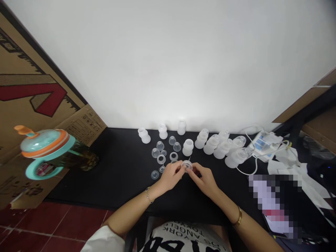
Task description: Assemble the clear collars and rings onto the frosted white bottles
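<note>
My left hand [172, 175] and my right hand [204, 179] meet over the black table, both with fingers closed on a translucent ring-shaped piece [187, 164]. Just beyond them stands an open white bottle [188, 147]. Further back are more open white bottles [163, 131] near the wall. Left of my hands lie several clear domed caps [160, 145], rings [161, 159] and small clear nipple-like pieces [154, 174]. To the right, several white bottles with clear caps [210, 144] stand in a group.
A large jug with a teal and orange lid [47, 143] stands at the left beside a cardboard box [28, 80]. At the right are a white power strip [262, 145] with cables, white paper [288, 164] and a pixelated screen-like object [278, 206]. A white wall [183, 63] rises behind.
</note>
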`<state>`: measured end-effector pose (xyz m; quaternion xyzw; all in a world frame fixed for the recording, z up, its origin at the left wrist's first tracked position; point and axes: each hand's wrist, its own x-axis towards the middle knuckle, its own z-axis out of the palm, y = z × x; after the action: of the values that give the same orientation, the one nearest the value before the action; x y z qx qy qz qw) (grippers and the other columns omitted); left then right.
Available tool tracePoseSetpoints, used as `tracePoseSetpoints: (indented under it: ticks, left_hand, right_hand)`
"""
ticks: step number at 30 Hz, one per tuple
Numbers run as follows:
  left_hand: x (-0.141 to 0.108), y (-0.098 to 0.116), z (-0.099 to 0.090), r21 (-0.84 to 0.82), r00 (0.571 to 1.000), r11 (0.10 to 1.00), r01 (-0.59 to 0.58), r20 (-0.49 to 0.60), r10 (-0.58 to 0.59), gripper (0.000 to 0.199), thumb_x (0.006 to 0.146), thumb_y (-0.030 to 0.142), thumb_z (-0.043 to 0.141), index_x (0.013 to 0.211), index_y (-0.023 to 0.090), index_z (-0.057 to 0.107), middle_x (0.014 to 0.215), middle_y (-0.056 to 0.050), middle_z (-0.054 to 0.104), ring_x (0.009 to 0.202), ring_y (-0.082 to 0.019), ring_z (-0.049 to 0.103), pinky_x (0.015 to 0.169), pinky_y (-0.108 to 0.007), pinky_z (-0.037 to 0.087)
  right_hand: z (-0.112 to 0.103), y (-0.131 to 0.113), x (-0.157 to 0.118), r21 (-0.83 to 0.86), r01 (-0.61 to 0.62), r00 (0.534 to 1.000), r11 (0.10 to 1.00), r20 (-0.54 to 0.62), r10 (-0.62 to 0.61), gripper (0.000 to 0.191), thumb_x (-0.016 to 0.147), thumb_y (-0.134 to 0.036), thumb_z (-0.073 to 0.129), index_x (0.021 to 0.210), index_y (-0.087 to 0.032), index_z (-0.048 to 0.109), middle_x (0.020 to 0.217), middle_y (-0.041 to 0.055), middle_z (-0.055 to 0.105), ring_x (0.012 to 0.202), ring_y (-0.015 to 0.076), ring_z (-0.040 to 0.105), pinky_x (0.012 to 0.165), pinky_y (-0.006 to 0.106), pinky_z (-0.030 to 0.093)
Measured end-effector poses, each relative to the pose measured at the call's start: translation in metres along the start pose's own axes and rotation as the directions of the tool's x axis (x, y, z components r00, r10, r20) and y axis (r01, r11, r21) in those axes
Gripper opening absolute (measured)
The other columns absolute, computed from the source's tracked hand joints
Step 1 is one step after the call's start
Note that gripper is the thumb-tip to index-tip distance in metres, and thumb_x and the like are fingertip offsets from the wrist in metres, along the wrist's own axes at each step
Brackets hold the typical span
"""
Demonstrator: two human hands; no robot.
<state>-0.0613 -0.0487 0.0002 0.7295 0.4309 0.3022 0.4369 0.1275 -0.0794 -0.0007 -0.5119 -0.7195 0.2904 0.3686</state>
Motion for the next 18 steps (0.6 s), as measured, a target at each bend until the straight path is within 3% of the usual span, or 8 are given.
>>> tracePoseSetpoints:
  ticks: [6, 12, 18]
  left_hand:
    - [0.0003, 0.0007, 0.0012, -0.082, 1.0, 0.996, -0.023, -0.018, 0.021, 0.03, 0.101, 0.045, 0.047, 0.102, 0.019, 0.063, 0.073, 0.001, 0.062, 0.062, -0.013, 0.057, 0.059, -0.024, 0.039]
    - [0.0009, -0.0003, 0.0016, -0.054, 0.999, 0.998, -0.018, -0.03, 0.016, 0.033, 0.098, 0.042, 0.051, 0.078, 0.017, 0.059, 0.063, 0.002, 0.056, 0.058, -0.012, 0.052, 0.054, -0.023, 0.036]
    - [0.0032, 0.0051, 0.0006, -0.177, 0.999, 0.984, 0.022, 0.046, -0.014, 0.027, 0.092, 0.035, 0.056, 0.073, 0.017, 0.059, 0.065, 0.001, 0.059, 0.059, -0.012, 0.055, 0.053, -0.022, 0.037]
  right_hand:
    - [-0.0018, 0.0021, -0.0006, -0.012, -0.026, 0.999, 1.0, -0.041, 0.025, 0.028, 0.101, -0.043, 0.053, 0.092, -0.02, 0.067, 0.073, 0.0014, 0.071, 0.062, 0.0156, 0.063, 0.058, 0.026, 0.043]
    - [-0.0021, 0.0016, -0.0017, -0.035, -0.015, 0.999, 0.999, -0.052, 0.013, 0.029, 0.1, -0.043, 0.053, 0.088, -0.02, 0.066, 0.073, 0.0016, 0.071, 0.064, 0.0163, 0.065, 0.061, 0.026, 0.046]
    - [-0.0028, 0.0006, -0.0029, -0.027, -0.006, 0.999, 1.0, -0.049, 0.005, 0.029, 0.101, -0.043, 0.054, 0.088, -0.021, 0.067, 0.074, 0.0015, 0.071, 0.065, 0.016, 0.065, 0.063, 0.026, 0.046]
